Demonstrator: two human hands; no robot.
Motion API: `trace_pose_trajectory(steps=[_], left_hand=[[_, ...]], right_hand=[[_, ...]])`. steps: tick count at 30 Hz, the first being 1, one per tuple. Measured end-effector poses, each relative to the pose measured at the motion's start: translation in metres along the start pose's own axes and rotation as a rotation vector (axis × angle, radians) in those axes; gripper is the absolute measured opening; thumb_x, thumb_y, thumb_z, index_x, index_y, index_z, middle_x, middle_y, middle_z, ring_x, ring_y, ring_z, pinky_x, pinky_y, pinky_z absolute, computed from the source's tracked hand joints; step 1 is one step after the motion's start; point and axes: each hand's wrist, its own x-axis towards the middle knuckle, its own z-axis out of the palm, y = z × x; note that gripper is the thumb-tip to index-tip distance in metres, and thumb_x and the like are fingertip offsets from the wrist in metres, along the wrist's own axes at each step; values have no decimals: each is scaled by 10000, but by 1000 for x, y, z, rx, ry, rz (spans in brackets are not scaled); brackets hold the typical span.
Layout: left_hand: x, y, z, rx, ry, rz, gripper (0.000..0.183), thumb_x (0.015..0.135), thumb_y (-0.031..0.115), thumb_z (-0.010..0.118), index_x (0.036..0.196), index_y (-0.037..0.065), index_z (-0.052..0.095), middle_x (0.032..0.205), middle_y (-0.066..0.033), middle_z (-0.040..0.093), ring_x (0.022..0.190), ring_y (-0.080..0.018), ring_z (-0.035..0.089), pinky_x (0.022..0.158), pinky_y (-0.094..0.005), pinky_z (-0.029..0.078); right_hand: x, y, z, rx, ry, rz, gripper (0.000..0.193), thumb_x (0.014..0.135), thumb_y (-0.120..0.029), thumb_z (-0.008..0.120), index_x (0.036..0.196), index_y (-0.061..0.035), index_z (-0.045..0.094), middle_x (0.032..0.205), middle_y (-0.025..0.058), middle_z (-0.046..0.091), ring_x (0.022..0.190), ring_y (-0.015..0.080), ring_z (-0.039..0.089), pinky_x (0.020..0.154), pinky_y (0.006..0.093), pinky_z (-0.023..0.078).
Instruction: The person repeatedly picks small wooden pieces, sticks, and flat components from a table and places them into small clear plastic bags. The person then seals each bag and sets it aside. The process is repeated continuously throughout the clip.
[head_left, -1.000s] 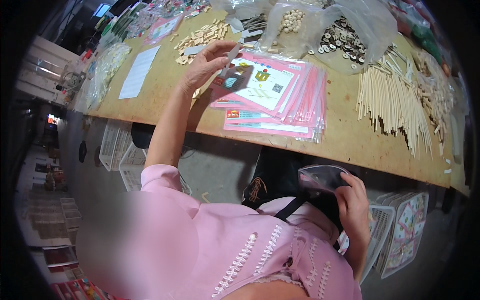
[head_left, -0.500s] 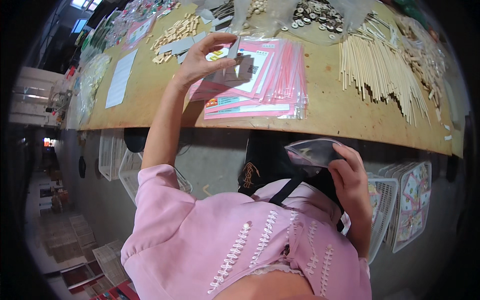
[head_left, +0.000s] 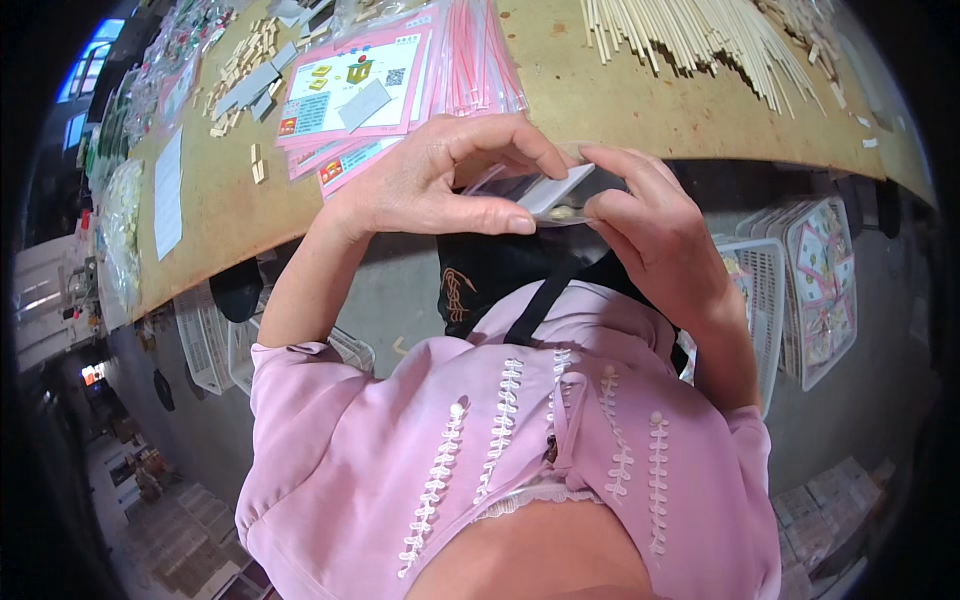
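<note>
Just off the near edge of the bench point(head_left: 620, 110), both hands now meet over the person's lap. A second ago the left hand point(head_left: 440, 185) was stretched out to the pink packets point(head_left: 400, 80) on the bench, while the right hand point(head_left: 650, 225) waited low with a clear bag point(head_left: 545, 190). Now the left hand has come back carrying a small grey card point(head_left: 555, 188), pinched between thumb and forefinger. The right hand holds the bag by its far side, fingers closed on the film. Card and bag touch; the card's end seems to lie at or inside the bag's mouth, though fingers hide exactly how far. To my eye the fetching is over and the slipping-in has begun.

On the bench, one more grey card point(head_left: 362, 105) lies on top of the pink packets. Wooden blocks point(head_left: 245, 55) sit further left, and pale sticks point(head_left: 700, 35) are spread out to the right. Baskets point(head_left: 750, 290) with printed packs stand under the bench.
</note>
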Motion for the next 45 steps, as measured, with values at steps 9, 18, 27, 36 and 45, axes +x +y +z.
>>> trace_pose_trajectory(steps=[9,18,27,36,45], left_hand=[[-6,1,0,-39,105,-218,382,982,270,771,1219,-8,659,1305,-117,688,1132,-158,663,944,-305,553],[2,-10,30,802,133,63,302,927,322,755,968,30,688,884,-179,692,872,-393,683,796,-478,548],[20,-10,17,907,156,81,195,929,233,750,976,53,692,844,-147,694,834,-356,702,739,-443,558],[21,-54,-230,1543,916,-280,177,884,48,589,1025,53,694,997,-203,731,982,-412,707,843,-534,554],[33,-37,-204,1107,998,-209,145,932,145,753,1013,33,708,865,-58,715,782,-147,674,748,-297,542]], right_hand=[[-7,1,4,26,-18,16,93,878,-6,718,957,-11,669,1320,217,660,1207,427,629,1008,463,510],[-11,1,6,-39,-31,87,64,850,-3,705,897,0,661,1311,271,642,1213,460,616,1054,479,487],[-31,8,-1,7,-38,170,116,824,35,743,917,4,680,1359,250,633,1236,437,621,1053,455,495],[-48,20,-9,16,13,246,110,835,48,741,923,18,683,1359,210,627,1223,426,622,1030,450,522],[-38,27,-18,32,91,242,113,827,56,749,910,26,677,1315,217,646,1218,418,628,1024,449,521]])
